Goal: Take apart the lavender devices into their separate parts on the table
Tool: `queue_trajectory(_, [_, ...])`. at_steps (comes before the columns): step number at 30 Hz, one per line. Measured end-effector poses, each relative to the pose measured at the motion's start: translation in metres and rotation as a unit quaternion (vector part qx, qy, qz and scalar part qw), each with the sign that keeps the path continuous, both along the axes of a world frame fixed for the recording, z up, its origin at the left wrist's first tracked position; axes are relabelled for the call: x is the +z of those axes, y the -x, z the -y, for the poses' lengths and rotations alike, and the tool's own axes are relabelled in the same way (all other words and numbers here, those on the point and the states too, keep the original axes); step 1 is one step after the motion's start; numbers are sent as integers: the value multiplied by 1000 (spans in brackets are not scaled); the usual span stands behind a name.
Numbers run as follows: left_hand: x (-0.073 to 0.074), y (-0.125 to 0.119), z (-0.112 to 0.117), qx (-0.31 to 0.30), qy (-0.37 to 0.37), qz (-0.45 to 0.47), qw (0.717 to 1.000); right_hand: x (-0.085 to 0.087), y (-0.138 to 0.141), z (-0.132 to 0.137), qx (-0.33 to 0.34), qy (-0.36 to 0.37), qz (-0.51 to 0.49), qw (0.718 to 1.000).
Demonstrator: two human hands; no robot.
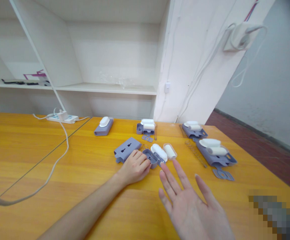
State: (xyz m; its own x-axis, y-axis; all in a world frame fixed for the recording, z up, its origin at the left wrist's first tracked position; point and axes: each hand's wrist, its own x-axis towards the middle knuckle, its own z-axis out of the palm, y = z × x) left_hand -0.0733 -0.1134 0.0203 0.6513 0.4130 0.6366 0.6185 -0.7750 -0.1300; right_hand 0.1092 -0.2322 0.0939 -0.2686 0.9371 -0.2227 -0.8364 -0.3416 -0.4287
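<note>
My left hand (136, 168) rests low over the table with its fingers curled together. Its fingertips are at the near-left side of a small grey-purple plastic cup (152, 158), and whatever they may pinch is hidden. Behind that hand lies a grey-purple plastic housing (128, 148) with two dark slots. Just right of the cup are a white oval cover (159, 152) and a white roller-like piece (170, 151) in a clear case. In the foreground, my right hand (190, 203) is held palm up with fingers spread, holding nothing.
Similar grey-purple housings with white parts stand at the back left (104, 126), back middle (148, 126) and right (213, 151). A coil spring (196, 154) and flat grey rings (223, 174) lie near the right one. A white cable (60, 155) runs from a power strip (63, 117).
</note>
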Motion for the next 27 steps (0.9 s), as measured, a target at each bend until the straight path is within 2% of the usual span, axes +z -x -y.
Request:
queue_trajectory(7, [1, 0, 0, -2, -2, 2, 1000, 0, 1, -2, 9, -34, -4, 999])
queue_trajectory(16, [0, -1, 0, 2, -6, -1, 1000, 7, 2, -1, 16, 26, -86, 996])
queue_trajectory(27, [0, 0, 0, 2, -5, 2, 1000, 11, 3, -1, 12, 46, -93, 995])
